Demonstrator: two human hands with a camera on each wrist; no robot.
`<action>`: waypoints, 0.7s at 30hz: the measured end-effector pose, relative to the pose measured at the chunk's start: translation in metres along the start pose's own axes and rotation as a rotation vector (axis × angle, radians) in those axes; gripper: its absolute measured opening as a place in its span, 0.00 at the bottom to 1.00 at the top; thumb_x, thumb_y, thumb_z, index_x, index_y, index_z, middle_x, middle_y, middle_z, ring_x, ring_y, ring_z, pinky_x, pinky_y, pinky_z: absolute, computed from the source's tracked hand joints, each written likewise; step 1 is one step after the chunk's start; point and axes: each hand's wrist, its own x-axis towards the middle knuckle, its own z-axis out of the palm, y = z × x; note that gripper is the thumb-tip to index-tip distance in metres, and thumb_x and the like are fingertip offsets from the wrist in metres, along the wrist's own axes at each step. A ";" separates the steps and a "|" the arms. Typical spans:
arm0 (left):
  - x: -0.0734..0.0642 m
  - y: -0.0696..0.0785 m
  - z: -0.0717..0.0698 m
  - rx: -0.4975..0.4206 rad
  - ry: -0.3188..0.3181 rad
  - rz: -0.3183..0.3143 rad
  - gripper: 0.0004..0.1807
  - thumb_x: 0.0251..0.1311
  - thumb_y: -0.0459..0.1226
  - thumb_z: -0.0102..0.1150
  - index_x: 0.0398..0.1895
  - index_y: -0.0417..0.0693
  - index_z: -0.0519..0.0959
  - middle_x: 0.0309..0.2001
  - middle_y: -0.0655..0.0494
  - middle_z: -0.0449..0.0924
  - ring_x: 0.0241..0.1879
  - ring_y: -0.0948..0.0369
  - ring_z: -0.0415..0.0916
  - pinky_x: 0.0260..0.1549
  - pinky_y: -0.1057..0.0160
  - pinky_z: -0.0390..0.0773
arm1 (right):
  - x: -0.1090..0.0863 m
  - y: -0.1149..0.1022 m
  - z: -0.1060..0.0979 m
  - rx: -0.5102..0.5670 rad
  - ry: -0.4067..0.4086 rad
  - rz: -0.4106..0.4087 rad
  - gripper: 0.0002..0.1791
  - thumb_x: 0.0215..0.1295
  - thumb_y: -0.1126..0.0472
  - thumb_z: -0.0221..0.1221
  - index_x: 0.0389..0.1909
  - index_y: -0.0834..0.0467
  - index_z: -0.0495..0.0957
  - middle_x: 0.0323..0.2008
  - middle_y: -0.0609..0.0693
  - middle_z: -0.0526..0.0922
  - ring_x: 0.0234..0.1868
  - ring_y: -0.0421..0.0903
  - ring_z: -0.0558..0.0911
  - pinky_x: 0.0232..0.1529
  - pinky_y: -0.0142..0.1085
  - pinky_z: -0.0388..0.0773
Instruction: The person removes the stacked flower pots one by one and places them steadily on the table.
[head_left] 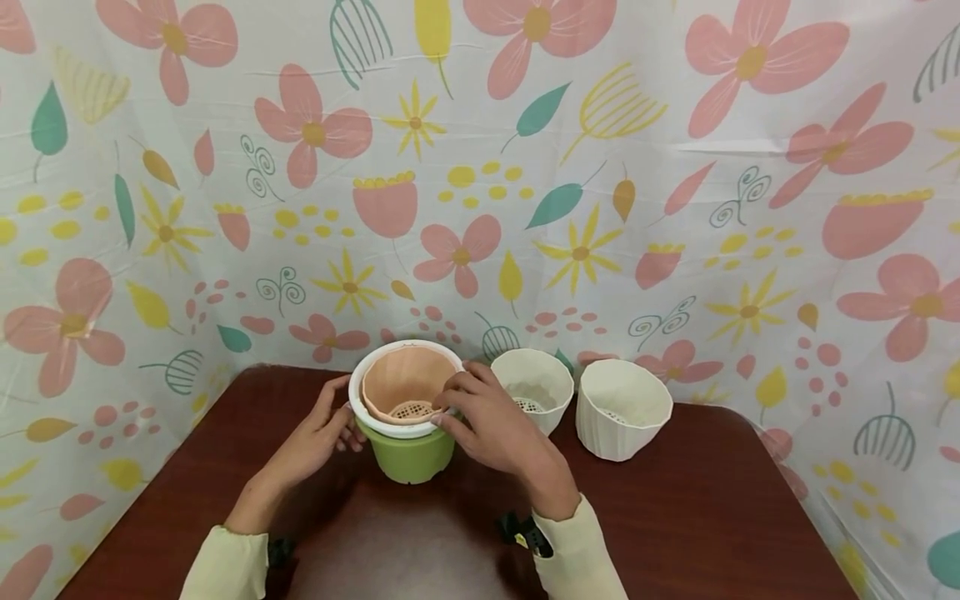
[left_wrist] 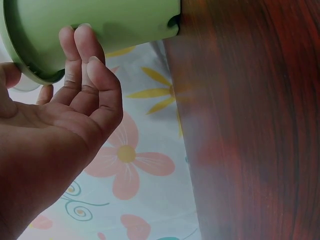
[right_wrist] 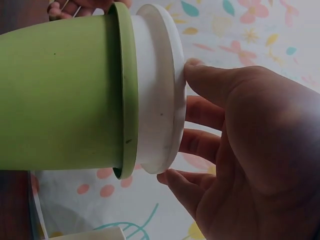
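A green flower pot [head_left: 412, 460] stands on the table with a white flower pot [right_wrist: 156, 95] nested in it, and a peach pot [head_left: 397, 375] with a perforated bottom sits inside the white one. A band of white wall shows between the green and white rims. At the stack's left, my left hand [head_left: 315, 437] holds the green pot near its rim with thumb and forefinger, its other fingers loosely bent beside the wall. My right hand [head_left: 491, 417] grips the white rim from the right, thumb on its near side and fingers reaching over the peach pot's edge.
Two cream pots with perforated bottoms stand right of the stack: one nearer cream pot [head_left: 551, 417] close behind my right hand, another cream pot [head_left: 618, 421] farther right. The dark wooden table [head_left: 697, 517] meets a flower-patterned cloth [head_left: 480, 308] at its back edge.
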 end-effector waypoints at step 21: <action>0.000 0.000 0.000 0.017 -0.001 0.006 0.28 0.86 0.53 0.39 0.81 0.63 0.50 0.41 0.44 0.81 0.39 0.50 0.84 0.44 0.52 0.81 | 0.003 -0.002 -0.001 0.009 0.030 0.004 0.06 0.75 0.53 0.66 0.42 0.51 0.84 0.45 0.46 0.82 0.60 0.51 0.74 0.66 0.47 0.70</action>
